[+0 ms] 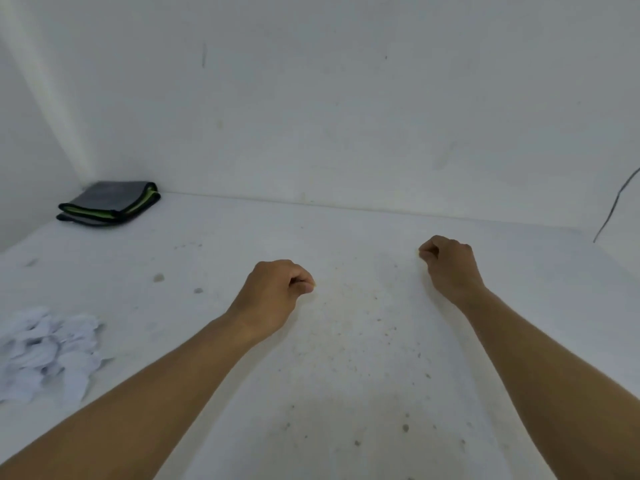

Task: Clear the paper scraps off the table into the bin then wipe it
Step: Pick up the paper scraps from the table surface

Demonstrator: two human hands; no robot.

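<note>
A bare, plain room corner is shown, of no clear kind. A speckled, stained white desk (346, 358) is set against scuffed white walls (311, 98). A folded grey cloth with green edging (109, 204) is laid in the corner, and a thin dark cable (614, 206) is hung at the right.

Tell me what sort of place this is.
Probably a bare indoor work corner: a white table pushed against plain white walls, with a folded cloth in the corner and a pile of paper scraps at the left edge.
</note>
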